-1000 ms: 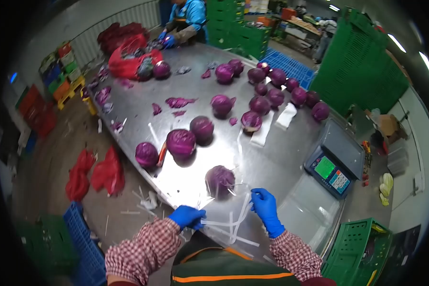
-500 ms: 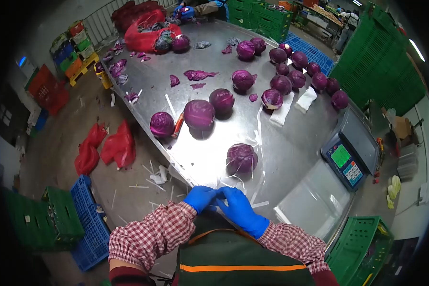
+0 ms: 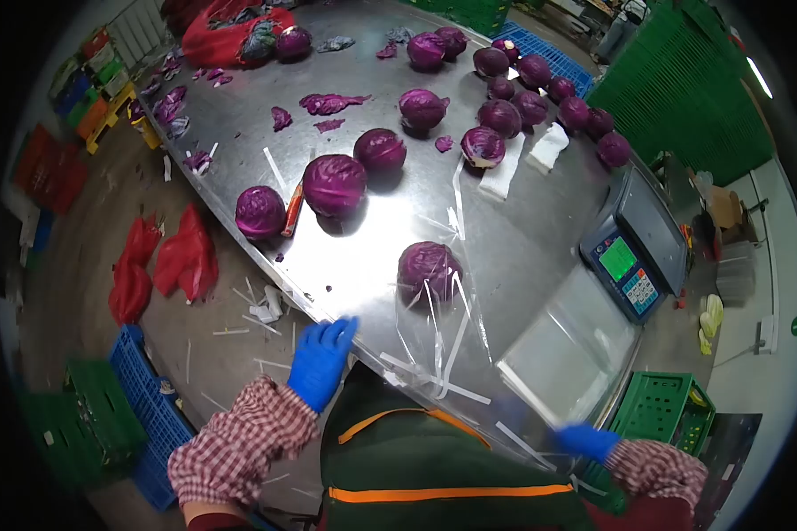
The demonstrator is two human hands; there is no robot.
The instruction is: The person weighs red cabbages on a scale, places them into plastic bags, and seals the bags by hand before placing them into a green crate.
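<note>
My left hand (image 3: 321,361), in a blue glove, rests at the near table edge with its fingers stretched out, holding nothing. Out to the right, my right hand (image 3: 586,441), also blue-gloved, is beside the table's near right edge; motion smears its fingers. Between and beyond them sits a red cabbage (image 3: 429,270) in a clear plastic bag, whose loose end trails toward me among white strips (image 3: 456,389). A stack of clear plastic bags (image 3: 562,358) lies just beyond my right hand. Farther left stand bare red cabbages (image 3: 335,186) around a narrow red-orange object (image 3: 293,210).
A digital scale (image 3: 633,257) stands at the table's right. Several cabbages (image 3: 500,118) crowd the far right side near white pads (image 3: 549,148). A red net bag (image 3: 230,35) and torn leaves lie at the far left. A green crate (image 3: 660,411) is low right.
My hands, together at the near edge before, have parted: the left went left, the right swung far right. The view has shifted, and the bag's loose end now lies spread toward me.
</note>
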